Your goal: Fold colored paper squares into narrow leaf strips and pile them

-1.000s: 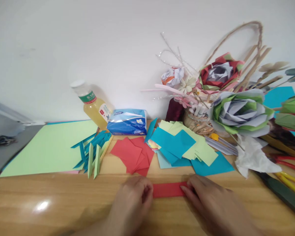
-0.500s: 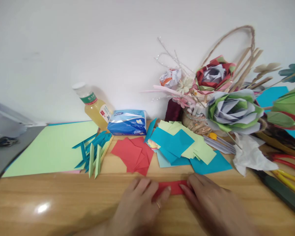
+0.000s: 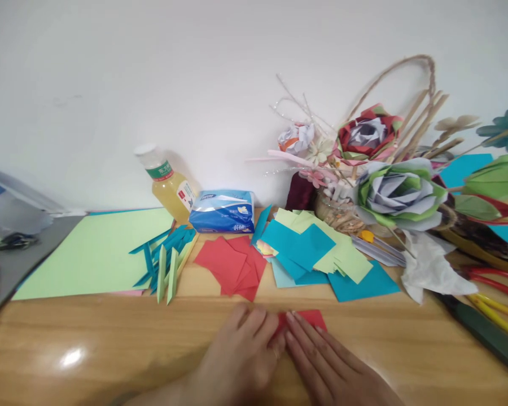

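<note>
A folded strip of red paper (image 3: 311, 319) lies on the wooden table near its front. My left hand (image 3: 246, 352) is closed over the strip's left end, fingers curled and thumb tucked low, hiding that end. Stretched flat, the fingers of my right hand (image 3: 322, 355) press on the strip's middle, close beside my left hand. The strip's right end shows beyond them. Just behind my hands lie several loose red paper squares (image 3: 224, 262).
Blue (image 3: 298, 248) and light green paper squares (image 3: 351, 260) lie behind. Folded paper strips (image 3: 169, 259), a tissue pack (image 3: 222, 211) and a juice bottle (image 3: 169, 189) stand left of them. Paper flowers (image 3: 400, 194), scissors with red handles (image 3: 497, 281) and a dark green tool handle (image 3: 486, 332) are right.
My right hand has moved left from the strip's right end and now lies flat across its middle. My left hand stays on the left end. The view has shifted slightly.
</note>
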Demonstrator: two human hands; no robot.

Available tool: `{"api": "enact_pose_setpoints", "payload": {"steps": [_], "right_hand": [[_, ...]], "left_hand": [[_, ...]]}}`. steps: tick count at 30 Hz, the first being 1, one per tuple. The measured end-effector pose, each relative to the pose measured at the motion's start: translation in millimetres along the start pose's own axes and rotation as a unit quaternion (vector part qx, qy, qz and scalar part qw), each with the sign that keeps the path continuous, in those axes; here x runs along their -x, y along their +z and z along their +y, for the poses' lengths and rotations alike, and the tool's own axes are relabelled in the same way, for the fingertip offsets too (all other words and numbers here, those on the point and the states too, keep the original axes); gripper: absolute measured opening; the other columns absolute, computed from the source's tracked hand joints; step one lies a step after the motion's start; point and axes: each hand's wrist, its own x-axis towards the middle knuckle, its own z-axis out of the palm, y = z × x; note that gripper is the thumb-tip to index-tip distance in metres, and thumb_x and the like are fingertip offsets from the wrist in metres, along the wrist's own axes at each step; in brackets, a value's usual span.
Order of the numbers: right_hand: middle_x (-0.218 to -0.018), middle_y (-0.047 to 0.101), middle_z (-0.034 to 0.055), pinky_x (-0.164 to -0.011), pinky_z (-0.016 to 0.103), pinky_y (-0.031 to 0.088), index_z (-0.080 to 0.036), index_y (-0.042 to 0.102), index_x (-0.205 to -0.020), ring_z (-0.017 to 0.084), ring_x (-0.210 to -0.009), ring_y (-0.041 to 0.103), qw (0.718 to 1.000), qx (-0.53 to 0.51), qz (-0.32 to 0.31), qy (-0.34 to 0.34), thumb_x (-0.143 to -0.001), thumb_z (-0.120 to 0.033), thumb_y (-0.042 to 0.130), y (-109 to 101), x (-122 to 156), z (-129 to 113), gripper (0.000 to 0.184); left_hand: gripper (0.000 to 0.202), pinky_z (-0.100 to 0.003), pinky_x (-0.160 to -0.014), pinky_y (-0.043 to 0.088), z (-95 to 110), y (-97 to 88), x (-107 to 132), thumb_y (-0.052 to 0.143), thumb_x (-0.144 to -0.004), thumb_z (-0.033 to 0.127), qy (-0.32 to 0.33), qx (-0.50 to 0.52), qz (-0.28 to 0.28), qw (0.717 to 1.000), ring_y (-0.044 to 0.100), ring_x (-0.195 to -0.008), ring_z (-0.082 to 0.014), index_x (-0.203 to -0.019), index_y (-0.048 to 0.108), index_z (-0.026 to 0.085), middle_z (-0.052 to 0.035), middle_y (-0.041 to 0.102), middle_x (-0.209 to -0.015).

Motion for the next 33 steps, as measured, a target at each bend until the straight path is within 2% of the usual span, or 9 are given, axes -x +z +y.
{"api": "enact_pose_setpoints", "payload": {"steps": [4,9,11,14,17,19,24,30,33], "right_hand": [[-0.124,0.059,0.0062,-0.085,0.029,0.049,-0.015,0.052,-0.125,0.019,-0.113,0.053,1.000,0.009,-0.019,0.011,-0.084,-0.017,0.035,-2.6,4.4,1.6,0.044],[-0.121,0.060,0.0117,-0.080,0.030,0.052,-0.010,0.057,-0.116,0.021,-0.108,0.057,0.997,0.072,-0.022,-0.013,-0.083,-0.021,0.035,-13.8,10.2,10.4,0.041],[-0.119,0.061,0.0155,-0.079,0.033,0.053,-0.007,0.059,-0.114,0.024,-0.106,0.058,0.995,0.100,-0.022,-0.014,-0.085,-0.031,0.038,-15.5,13.7,12.8,0.043],[-0.117,0.060,0.0213,-0.080,0.037,0.051,-0.003,0.060,-0.111,0.028,-0.105,0.058,0.994,0.106,-0.010,0.011,-0.086,-0.055,0.036,-14.6,16.7,12.3,0.063],[-0.116,0.062,0.0175,-0.084,0.037,0.049,-0.007,0.063,-0.108,0.026,-0.106,0.058,0.992,0.091,0.016,0.083,-0.087,-0.065,0.022,-15.0,14.3,10.8,0.074],[-0.114,0.064,0.0124,-0.084,0.036,0.049,-0.012,0.065,-0.106,0.024,-0.104,0.059,0.990,0.089,0.022,0.110,-0.091,-0.061,0.018,-17.9,10.9,12.5,0.070],[-0.116,0.063,0.0118,-0.080,0.039,0.051,-0.010,0.064,-0.108,0.024,-0.101,0.061,0.991,0.110,0.021,0.069,-0.096,-0.038,0.029,-20.2,1.7,17.7,0.047],[-0.113,0.065,0.0088,-0.082,0.030,0.053,-0.012,0.064,-0.108,0.019,-0.103,0.061,0.999,0.030,0.037,0.019,-0.092,-0.013,0.033,-8.0,-5.3,10.0,0.035],[-0.106,0.068,0.0099,-0.079,0.032,0.054,-0.009,0.064,-0.106,0.020,-0.097,0.064,0.999,-0.009,0.048,0.011,-0.090,-0.007,0.031,-8.5,-8.3,13.3,0.037]], "left_hand": [[0.027,-0.035,-0.083,0.039,9.3,-6.1,11.7,0.051,-0.086,0.028,0.022,-0.054,0.004,0.998,0.051,-0.095,-0.0225,-0.108,0.064,0.016,-0.0093,0.064,-0.101],[0.026,-0.034,-0.081,0.044,26.2,-7.4,32.0,0.051,-0.084,0.022,-0.028,-0.117,0.006,0.993,0.051,-0.101,-0.0234,-0.103,0.068,0.017,-0.0091,0.064,-0.107],[0.025,-0.035,-0.079,0.045,32.1,-6.3,34.9,0.051,-0.083,0.020,-0.036,-0.137,0.012,0.990,0.053,-0.101,-0.0239,-0.101,0.069,0.017,-0.0092,0.065,-0.106],[0.025,-0.036,-0.078,0.048,38.0,-4.7,33.8,0.052,-0.081,0.021,-0.033,-0.167,0.032,0.985,0.054,-0.103,-0.0253,-0.098,0.070,0.015,-0.0099,0.066,-0.104],[0.028,-0.037,-0.076,0.049,39.6,-4.3,30.5,0.049,-0.080,0.022,-0.016,-0.225,0.051,0.973,0.057,-0.101,-0.0259,-0.097,0.069,0.012,-0.0098,0.067,-0.101],[0.029,-0.036,-0.076,0.049,38.6,-5.3,28.5,0.048,-0.079,0.019,0.010,-0.276,0.049,0.960,0.060,-0.097,-0.0250,-0.096,0.069,0.010,-0.0096,0.068,-0.099],[0.030,-0.035,-0.076,0.046,33.8,-5.9,28.3,0.046,-0.077,0.015,0.047,-0.310,0.050,0.948,0.061,-0.092,-0.0247,-0.093,0.069,0.005,-0.0123,0.070,-0.096],[0.024,-0.038,-0.089,0.039,23.1,5.2,24.1,0.046,-0.083,0.017,0.000,-0.151,0.122,0.981,0.057,-0.097,-0.0249,-0.092,0.066,0.007,-0.0146,0.067,-0.099],[0.028,-0.034,-0.083,0.044,15.4,4.7,13.0,0.039,-0.089,0.020,-0.039,-0.059,0.127,0.989,0.059,-0.092,-0.0223,-0.096,0.064,0.010,-0.0118,0.067,-0.098]]}}
